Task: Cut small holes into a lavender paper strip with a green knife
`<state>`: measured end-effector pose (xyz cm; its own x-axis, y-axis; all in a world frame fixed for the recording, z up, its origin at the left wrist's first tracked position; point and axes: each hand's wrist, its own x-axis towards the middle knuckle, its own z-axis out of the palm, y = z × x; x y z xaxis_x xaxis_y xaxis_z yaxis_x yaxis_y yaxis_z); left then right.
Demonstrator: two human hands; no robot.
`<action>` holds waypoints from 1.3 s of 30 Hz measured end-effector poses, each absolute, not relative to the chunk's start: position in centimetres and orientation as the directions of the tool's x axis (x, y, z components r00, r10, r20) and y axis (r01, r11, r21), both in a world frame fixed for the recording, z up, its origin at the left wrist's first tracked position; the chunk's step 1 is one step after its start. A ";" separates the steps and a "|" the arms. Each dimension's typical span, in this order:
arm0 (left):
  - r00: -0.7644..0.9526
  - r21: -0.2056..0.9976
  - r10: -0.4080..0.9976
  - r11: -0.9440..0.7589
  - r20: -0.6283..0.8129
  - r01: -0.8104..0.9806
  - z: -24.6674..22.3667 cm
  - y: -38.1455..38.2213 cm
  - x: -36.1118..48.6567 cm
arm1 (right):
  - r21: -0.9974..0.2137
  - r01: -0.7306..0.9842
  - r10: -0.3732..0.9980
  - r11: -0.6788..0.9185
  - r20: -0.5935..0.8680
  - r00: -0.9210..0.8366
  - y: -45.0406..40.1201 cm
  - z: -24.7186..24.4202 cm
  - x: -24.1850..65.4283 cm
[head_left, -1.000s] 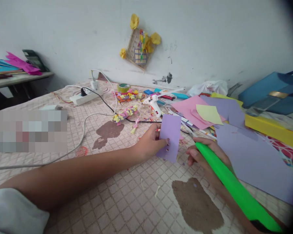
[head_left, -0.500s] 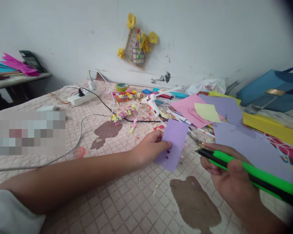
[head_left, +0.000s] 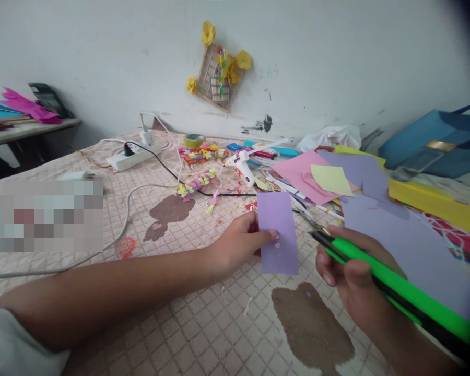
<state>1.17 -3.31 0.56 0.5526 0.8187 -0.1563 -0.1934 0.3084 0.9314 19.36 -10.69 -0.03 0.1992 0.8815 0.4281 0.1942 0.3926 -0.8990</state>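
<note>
My left hand [head_left: 238, 245] pinches a narrow purple paper strip [head_left: 276, 209] upright above the table, thumb on its front and fingers behind. A few small round holes run down the strip below the thumb. To its right, my right hand [head_left: 360, 277] is wrapped around a hole punch [head_left: 395, 287] with long green and black handles. Its dark tip and metal part point left, apart from the strip. A tiny purple paper dot [head_left: 309, 295] lies on the tablecloth below.
Beyond my hands lie a white glue gun [head_left: 241, 164], a tape roll [head_left: 195, 140], paper garlands [head_left: 196, 183] and scraps. Pink paper [head_left: 297, 169] and purple sheets [head_left: 391, 235] spread at right. A white power strip [head_left: 135, 156] trails cables at left. A blue bag [head_left: 434, 138] stands far right.
The purple strip has turned from tilted to nearly upright and shifted slightly left. My right hand has moved a little left with the hole punch.
</note>
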 end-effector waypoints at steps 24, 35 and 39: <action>0.574 0.987 0.812 -0.157 0.109 0.034 0.9 -5.6 -0.8 | -0.934 0.254 0.870 0.251 0.333 0.363 -10.4 -0.8 17.6; 0.212 0.563 0.913 -0.385 0.349 0.732 1.5 3.1 -10.6 | -0.953 -0.003 0.868 0.302 0.274 0.413 -6.4 1.1 10.4; 0.070 0.662 0.970 -0.210 0.232 0.720 0.5 5.0 -12.7 | -0.973 0.016 0.889 0.232 0.219 0.402 -6.5 -1.2 10.9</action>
<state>-12.67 5.05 0.52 0.0703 0.9702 0.2318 0.7195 -0.2103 0.6619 10.93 -6.53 -1.22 0.4020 0.8892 0.2186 0.0160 0.2319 -0.9726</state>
